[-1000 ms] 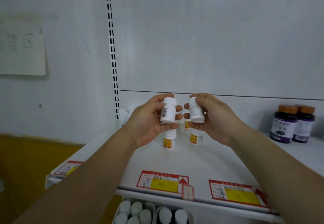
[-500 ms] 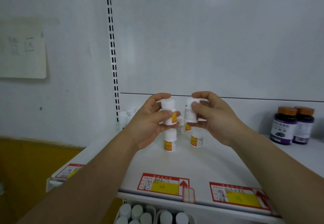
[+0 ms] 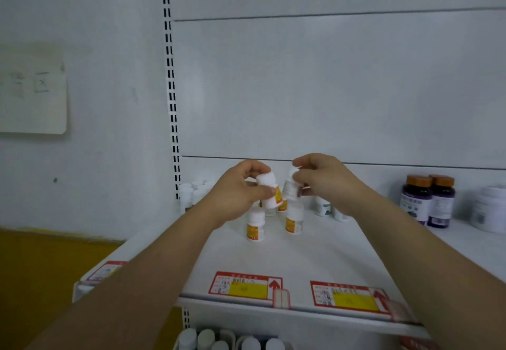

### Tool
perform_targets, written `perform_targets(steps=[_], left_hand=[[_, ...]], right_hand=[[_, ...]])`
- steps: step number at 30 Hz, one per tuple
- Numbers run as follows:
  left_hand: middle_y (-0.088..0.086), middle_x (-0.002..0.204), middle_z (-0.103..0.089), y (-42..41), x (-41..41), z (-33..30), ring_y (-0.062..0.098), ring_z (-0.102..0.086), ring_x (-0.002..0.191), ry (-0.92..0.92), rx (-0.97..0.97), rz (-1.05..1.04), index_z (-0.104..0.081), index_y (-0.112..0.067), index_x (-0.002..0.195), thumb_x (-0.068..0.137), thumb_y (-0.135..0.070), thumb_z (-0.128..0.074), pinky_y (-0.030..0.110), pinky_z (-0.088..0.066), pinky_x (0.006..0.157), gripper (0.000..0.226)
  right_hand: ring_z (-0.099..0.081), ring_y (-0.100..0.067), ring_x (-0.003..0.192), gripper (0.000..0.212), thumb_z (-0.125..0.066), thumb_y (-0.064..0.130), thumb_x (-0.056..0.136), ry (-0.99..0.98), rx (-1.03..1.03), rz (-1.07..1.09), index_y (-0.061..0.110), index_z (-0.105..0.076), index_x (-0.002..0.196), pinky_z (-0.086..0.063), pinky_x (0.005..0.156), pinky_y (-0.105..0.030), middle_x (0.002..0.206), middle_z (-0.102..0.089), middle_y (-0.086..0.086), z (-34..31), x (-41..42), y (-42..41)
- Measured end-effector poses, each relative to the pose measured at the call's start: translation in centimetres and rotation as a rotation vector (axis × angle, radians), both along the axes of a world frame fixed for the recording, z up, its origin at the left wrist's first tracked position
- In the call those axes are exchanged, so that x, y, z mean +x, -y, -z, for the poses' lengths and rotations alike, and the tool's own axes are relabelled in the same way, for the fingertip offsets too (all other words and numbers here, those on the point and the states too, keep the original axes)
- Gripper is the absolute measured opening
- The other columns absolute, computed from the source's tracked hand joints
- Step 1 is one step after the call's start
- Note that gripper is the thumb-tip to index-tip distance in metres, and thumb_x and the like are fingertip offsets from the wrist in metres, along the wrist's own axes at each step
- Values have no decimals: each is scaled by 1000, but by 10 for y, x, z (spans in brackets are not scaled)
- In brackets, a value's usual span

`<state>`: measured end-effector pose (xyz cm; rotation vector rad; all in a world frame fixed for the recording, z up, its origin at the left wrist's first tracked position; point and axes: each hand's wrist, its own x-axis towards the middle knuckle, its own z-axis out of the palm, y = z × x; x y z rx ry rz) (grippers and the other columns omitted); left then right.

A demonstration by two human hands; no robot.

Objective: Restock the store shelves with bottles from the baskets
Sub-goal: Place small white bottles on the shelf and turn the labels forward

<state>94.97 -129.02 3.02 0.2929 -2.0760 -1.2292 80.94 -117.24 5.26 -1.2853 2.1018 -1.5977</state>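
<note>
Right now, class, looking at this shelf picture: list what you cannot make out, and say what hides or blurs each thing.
All in the head view:
- Bottle in the right hand: mostly covered by the fingers; its label is unreadable.
- Bottle in the left hand: label blurred.
- Price tags on the shelf: print too small.
- Bottles below: cut off by the bottom edge.
- Wall paper: writing too faint.

A paper sheet (image 3: 32, 89) with faint writing hung on the wall to my left. Red and yellow price labels (image 3: 243, 287) sat along the front edge. A slotted upright rail (image 3: 170, 86) ran up beside the white back panel (image 3: 328, 89).
</note>
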Motion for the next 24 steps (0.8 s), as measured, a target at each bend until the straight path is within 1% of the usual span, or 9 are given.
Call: perform_targets(steps=[2,5,7,9,12,15,18,21,24], left_hand=[[-14,98,-58,0,4,-3,4,-59,88,147,-152,-24,-57,-27,102,81,-16,-71,12,-48,70,28],[-14,104,-59,2,13,7,7,-55,101,310,-338,-69,-55,-32,103,82,-24,-70,20,-47,83,27],[-12,110,-58,2,18,16,9,-54,104,357,-364,-91,-55,-34,106,83,-26,-70,25,-46,88,29],[-10,114,-55,0,20,21,9,-51,104,388,-410,-124,-56,-31,113,83,-25,-70,22,-40,87,34],[-6,125,-48,-5,19,25,9,-46,106,414,-473,-166,-55,-28,119,82,-24,-70,20,-34,88,40],[-4,131,-47,-9,19,28,12,-45,112,432,-533,-166,-54,-28,122,83,-24,-69,22,-34,92,42],[-3,132,-46,-11,18,27,15,-43,119,445,-569,-167,-54,-28,124,83,-27,-68,25,-32,99,43],[-5,133,-46,-7,19,22,12,-44,119,446,-525,-145,-50,-29,128,85,-31,-65,23,-32,96,46],[-7,132,-50,8,17,9,8,-46,117,382,-411,-181,-52,-30,127,90,-33,-58,22,-34,93,37]], right_hand=[[-66,-19,86,36,-59,12,85,-130,132,3,17,-61,121,-54,87,-35,104,-65,2,-7,1,-11],[-56,-10,91,35,-56,14,89,-353,254,-9,19,-60,124,-43,78,-18,115,-60,5,-5,8,-28],[-52,-10,100,34,-56,18,92,-463,316,-28,19,-58,126,-38,82,-18,122,-57,3,4,10,-34],[-49,-11,108,35,-55,24,93,-533,399,-40,22,-53,128,-35,89,-21,129,-51,2,16,10,-34],[-46,-13,111,37,-52,28,94,-565,499,-52,26,-47,130,-34,91,-23,135,-44,2,32,10,-30],[-44,-11,103,37,-49,25,96,-575,496,-55,25,-43,132,-33,87,-21,135,-44,0,41,9,-25],[-43,-12,101,39,-50,26,95,-630,510,-62,25,-42,133,-34,89,-23,134,-43,-1,40,8,-20],[-46,-15,108,49,-57,36,90,-643,575,-85,29,-40,136,-37,91,-27,134,-42,0,28,6,-17],[-48,-18,119,50,-57,39,89,-605,525,-62,28,-43,136,-40,95,-30,137,-45,-1,12,-2,-8]])
